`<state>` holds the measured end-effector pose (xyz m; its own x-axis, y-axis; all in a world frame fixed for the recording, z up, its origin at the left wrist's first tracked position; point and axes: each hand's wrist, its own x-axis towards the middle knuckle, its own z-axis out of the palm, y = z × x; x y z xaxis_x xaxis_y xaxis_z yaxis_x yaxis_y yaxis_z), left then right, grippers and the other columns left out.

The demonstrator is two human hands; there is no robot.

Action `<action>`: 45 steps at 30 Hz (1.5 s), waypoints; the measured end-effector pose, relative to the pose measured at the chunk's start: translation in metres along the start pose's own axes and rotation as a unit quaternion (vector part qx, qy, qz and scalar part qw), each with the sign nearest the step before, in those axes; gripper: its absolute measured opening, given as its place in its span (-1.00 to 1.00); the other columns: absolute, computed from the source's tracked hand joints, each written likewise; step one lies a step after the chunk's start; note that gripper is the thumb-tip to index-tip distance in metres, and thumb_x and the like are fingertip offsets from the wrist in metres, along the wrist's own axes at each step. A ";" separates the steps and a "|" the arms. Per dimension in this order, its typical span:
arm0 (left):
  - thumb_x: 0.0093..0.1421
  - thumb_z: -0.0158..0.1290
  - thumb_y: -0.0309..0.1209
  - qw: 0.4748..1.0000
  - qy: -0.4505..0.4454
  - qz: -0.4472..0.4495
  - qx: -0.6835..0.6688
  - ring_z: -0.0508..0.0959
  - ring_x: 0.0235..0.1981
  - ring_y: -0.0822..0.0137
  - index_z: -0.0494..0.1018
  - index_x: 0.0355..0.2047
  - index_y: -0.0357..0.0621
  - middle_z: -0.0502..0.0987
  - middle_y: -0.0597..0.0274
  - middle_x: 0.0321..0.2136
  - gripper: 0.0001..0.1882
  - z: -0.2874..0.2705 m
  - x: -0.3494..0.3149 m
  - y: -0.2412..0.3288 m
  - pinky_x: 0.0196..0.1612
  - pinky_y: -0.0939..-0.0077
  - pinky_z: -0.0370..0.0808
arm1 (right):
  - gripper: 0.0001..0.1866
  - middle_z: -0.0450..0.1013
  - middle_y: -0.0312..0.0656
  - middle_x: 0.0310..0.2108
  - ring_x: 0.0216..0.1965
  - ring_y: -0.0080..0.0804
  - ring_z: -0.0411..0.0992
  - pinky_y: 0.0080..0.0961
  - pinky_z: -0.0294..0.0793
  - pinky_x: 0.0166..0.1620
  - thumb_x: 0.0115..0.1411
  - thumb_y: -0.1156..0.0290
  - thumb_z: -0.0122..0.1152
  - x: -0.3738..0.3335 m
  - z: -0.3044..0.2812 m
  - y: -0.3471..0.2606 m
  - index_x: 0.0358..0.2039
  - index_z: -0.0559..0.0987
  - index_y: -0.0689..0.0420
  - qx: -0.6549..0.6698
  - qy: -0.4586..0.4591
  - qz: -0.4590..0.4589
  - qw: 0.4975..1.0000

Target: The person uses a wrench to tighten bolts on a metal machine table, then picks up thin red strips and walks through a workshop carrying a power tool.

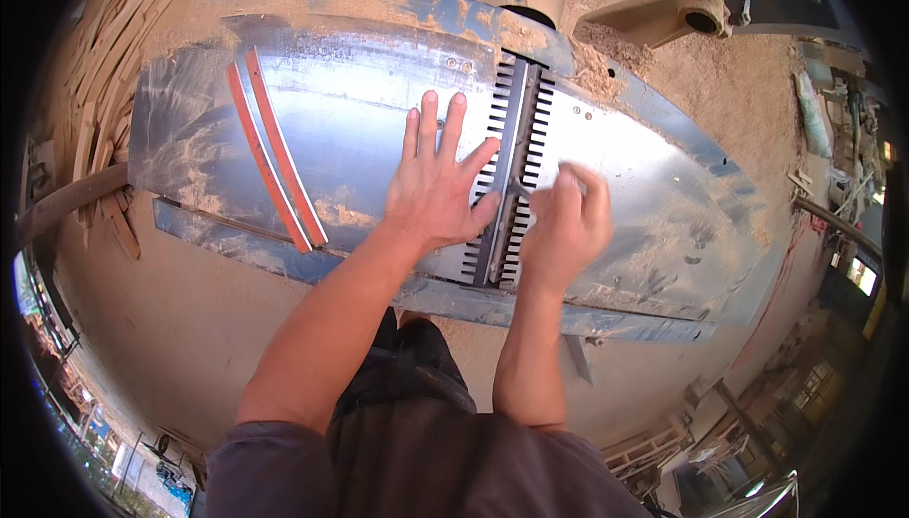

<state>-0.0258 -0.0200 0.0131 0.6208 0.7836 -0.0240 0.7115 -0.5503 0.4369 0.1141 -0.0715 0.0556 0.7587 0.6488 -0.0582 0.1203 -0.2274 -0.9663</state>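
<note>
- Bracing the left hand [431, 198], spread wide and flat, just left of the long dark steel cutter bar [514, 120] should steady the work; mind its thumb near the edge
- Bar sits crosswise in the silver metal table [350, 82]
- Right hand [568, 229] curls narrow at the bar's right; what it grips, I cannot tell; gentle force seems best

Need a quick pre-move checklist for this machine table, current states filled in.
1. Left hand clear of the toothed slot: not ok, thumb and index finger reach its edge.
2. Right hand grip: cannot tell; fingers curled, anything held is unclear.
3. Red strips away from the slot: ok, lying left of the left hand.
4. Metal table free of sawdust: not ok, patches remain.
5. Dark bar in slot secured: cannot tell.
</note>
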 end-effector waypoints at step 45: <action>0.15 0.04 0.29 0.999 -0.045 -0.012 0.018 -0.27 0.49 -0.43 0.35 0.37 0.09 -0.17 -0.30 0.50 -0.13 -0.002 0.006 0.003 0.49 -0.27 -0.29 | -0.88 0.39 -0.40 -0.67 -0.64 -0.77 0.23 -0.72 0.19 -0.54 0.35 0.58 0.14 0.055 0.037 -0.009 -0.13 0.52 0.31 0.206 -0.081 -0.067 0.973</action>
<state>-0.0208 -0.0163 0.0164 0.6297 0.7683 -0.1148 0.7367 -0.5438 0.4019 0.1310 -0.0064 0.0515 0.6387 0.7663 0.0696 -0.0806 0.1566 -0.9844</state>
